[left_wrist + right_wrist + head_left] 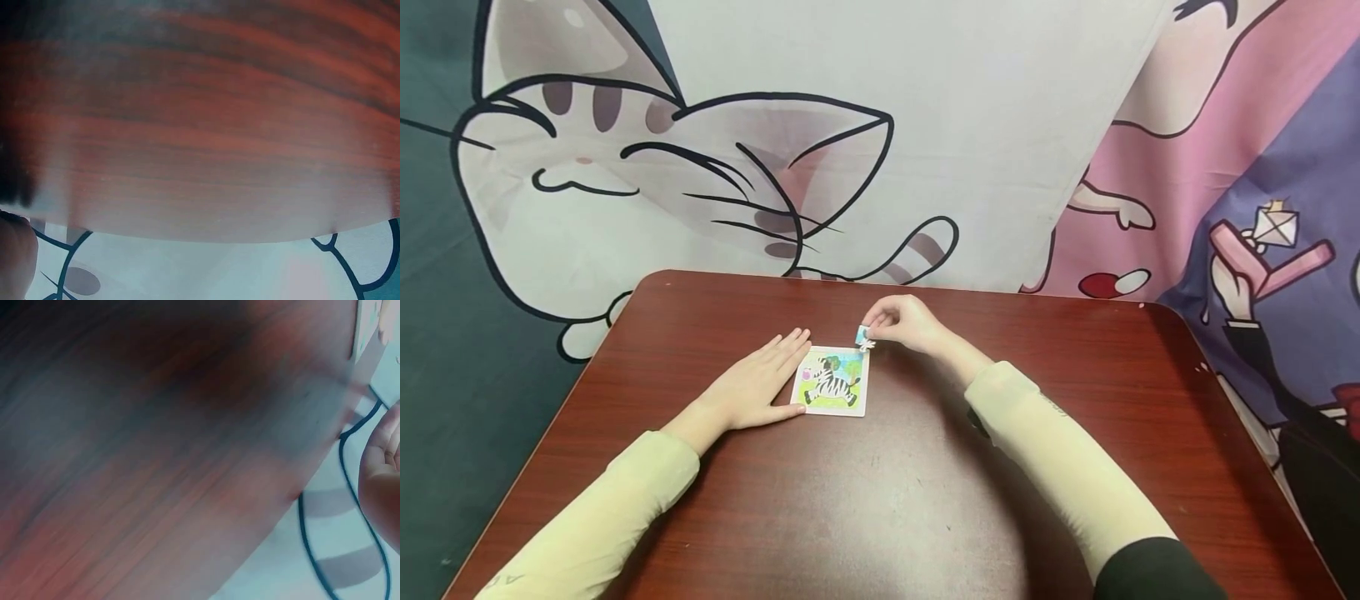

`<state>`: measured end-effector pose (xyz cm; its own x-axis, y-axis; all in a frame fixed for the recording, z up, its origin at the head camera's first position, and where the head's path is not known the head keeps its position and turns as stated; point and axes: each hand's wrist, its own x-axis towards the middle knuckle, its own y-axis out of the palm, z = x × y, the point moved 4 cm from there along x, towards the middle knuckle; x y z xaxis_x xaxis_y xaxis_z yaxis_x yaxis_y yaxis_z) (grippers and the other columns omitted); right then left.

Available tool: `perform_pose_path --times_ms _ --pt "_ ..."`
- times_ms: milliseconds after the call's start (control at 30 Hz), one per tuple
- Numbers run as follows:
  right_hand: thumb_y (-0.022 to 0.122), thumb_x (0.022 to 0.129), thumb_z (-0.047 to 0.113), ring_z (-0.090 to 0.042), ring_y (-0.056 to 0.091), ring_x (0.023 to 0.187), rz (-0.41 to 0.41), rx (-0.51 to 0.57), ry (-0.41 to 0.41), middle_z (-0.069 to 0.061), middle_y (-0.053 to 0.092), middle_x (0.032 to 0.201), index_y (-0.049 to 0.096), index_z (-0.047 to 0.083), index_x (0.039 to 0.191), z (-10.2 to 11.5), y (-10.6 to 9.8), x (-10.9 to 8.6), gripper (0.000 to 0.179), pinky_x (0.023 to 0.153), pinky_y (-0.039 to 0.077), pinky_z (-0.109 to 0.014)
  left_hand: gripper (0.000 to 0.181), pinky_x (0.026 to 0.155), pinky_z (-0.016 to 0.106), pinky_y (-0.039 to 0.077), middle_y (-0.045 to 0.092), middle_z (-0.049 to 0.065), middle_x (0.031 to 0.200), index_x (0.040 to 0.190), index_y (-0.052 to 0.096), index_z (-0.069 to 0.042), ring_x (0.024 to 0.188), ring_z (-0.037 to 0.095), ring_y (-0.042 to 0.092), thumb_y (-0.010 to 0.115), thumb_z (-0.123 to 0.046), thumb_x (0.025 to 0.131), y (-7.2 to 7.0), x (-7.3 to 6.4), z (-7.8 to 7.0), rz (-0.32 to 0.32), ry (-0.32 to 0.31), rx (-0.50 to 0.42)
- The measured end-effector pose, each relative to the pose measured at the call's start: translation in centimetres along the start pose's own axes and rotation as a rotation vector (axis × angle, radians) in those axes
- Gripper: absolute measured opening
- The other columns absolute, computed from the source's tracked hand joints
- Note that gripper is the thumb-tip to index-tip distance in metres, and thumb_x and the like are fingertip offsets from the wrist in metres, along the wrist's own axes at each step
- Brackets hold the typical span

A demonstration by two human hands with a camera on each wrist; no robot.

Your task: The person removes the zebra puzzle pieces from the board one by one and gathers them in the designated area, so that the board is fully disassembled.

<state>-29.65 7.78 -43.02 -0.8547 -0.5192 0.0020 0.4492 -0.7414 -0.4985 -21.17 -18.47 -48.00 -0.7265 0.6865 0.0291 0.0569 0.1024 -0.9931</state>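
A small square zebra picture (831, 387) with a white border, like a puzzle board, lies flat on the table. My left hand (752, 383) rests palm down at its left side, fingers straight, with fingertips at the upper left corner and thumb at the lower left one. Over the upper right corner, my right hand (908, 323) pinches a small blue and white piece (862, 336) that looks like a puzzle piece. The right wrist view shows part of the right hand (382, 481) and the board's edge (362, 328). Only a sliver of the left hand (15, 259) enters the left wrist view.
The dark red wooden table (880, 500) has rounded far corners. Behind its far edge hangs a cloth backdrop (985, 150) with a cartoon cat and other figures. Something dark (1318, 492) stands beyond the table's right edge.
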Motion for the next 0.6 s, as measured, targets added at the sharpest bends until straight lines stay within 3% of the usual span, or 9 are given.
perform_pose_path --times_ms 267,600 --pt "0.080 0.090 -0.003 -0.001 0.065 0.071 -0.002 0.007 0.068 -0.006 0.076 0.083 0.076 -0.007 0.102 -2.4 -2.0 -1.4 0.013 0.070 0.054 -0.015 0.101 0.135 0.050 0.024 0.021 0.020 0.177 0.166 0.025 0.004 0.166 0.033 0.020 0.063 -0.061 0.098 0.1 0.0 0.0 0.009 0.004 0.004" --pt "0.078 0.091 -0.004 -0.002 0.066 0.072 0.020 0.005 0.113 -0.003 0.076 0.082 0.075 -0.008 0.103 -4.9 -2.8 -2.4 0.013 0.069 0.054 -0.015 0.101 0.135 0.050 0.024 0.021 0.020 0.177 0.166 0.025 0.004 0.166 0.033 0.020 0.061 -0.062 0.098 0.0 0.0 0.1 0.011 0.007 0.014"
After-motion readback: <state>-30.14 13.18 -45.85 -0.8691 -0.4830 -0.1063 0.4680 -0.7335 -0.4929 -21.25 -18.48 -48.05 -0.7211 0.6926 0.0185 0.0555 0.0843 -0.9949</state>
